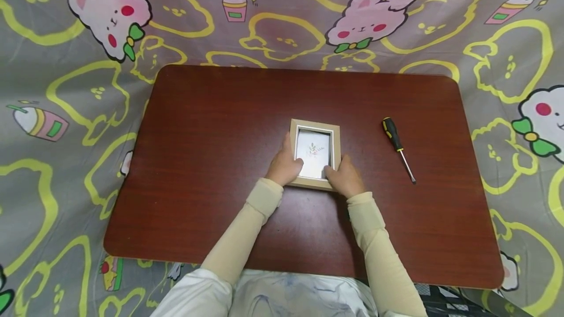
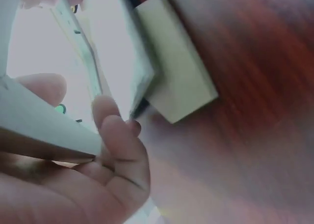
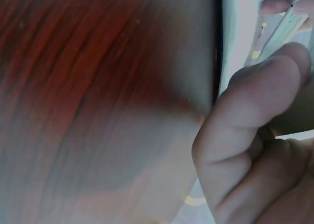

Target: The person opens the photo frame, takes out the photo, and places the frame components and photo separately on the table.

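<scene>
A light wood picture frame with a white inner border holds a card with a small plant drawing. My left hand grips its left side, thumb over the front edge. With my right hand I hold the lower right corner, its thumb also on the front. In the left wrist view, curled fingers press behind the frame, and a pale block-like piece shows behind it, close over the table. The right wrist view has bent fingers beneath the frame's edge.
A black and yellow screwdriver lies on the reddish-brown table, right of the frame, its tip toward the person. Patterned cloth surrounds the table. Dark cables or gear sit below the front right edge.
</scene>
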Demonstrator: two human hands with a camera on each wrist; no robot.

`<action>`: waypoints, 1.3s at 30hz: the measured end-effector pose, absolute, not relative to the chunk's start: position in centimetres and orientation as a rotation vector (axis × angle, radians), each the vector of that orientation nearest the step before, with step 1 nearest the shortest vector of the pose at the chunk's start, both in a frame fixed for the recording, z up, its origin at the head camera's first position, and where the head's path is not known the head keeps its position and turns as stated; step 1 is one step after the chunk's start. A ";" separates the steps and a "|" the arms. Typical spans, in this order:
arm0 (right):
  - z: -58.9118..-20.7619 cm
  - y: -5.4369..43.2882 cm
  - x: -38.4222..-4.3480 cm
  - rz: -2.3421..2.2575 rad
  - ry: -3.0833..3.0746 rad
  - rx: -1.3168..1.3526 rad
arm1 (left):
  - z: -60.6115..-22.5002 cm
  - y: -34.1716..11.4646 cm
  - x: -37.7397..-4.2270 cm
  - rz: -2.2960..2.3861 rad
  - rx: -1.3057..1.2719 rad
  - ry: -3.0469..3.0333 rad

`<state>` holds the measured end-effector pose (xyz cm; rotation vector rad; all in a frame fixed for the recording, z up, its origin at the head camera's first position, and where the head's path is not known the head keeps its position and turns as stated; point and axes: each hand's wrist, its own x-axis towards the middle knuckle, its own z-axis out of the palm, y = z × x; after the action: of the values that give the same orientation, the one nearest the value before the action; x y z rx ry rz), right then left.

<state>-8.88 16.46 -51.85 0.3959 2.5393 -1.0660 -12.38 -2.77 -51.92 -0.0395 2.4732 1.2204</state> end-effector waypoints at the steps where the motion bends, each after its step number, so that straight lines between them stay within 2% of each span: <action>1: -51.9 16.5 -8.9 -1.068 2.543 0.399 | -51.8 -2.7 -12.4 1.208 -0.039 2.478; 17: -52.0 16.7 -7.9 -1.200 2.554 0.474 | -52.2 -2.4 -11.1 1.326 -0.071 2.381; 28: -50.4 17.5 -5.9 -1.002 2.659 0.394 | -51.5 -2.1 -8.8 1.308 -0.039 2.369; 39: -48.8 16.1 -6.9 -1.101 2.807 0.203 | -49.8 -2.7 -10.8 1.312 -0.008 2.592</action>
<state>-6.90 16.08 -48.83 0.2032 2.8069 -1.1012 -10.83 -2.72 -49.78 -0.0083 2.5920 1.3117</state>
